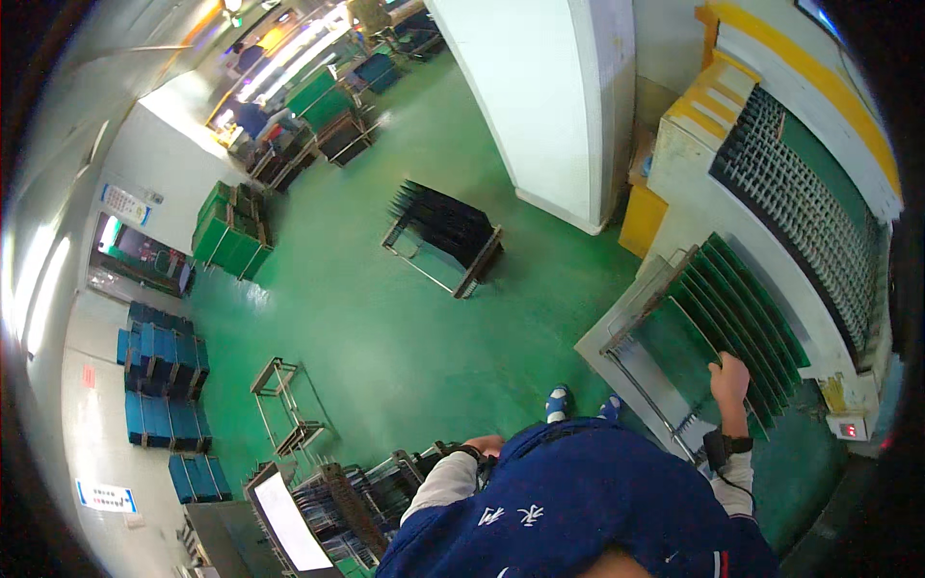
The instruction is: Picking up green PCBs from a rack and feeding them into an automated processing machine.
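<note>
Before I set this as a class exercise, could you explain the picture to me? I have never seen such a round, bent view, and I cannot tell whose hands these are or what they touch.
The picture comes from a wide fisheye camera worn on a person's head, looking down, so straight edges curve near the rim. The dark blue top at the bottom is the wearer's own. Their right hand reaches up to a row of thin green flat panels standing on edge in a grey metal slotted rack; it rests on one panel's edge, but whether it grips is unclear. The left hand is mostly hidden by the body, near a metal cart of dark panels. Around them lie a glossy green floor and another slotted metal cart.
</note>
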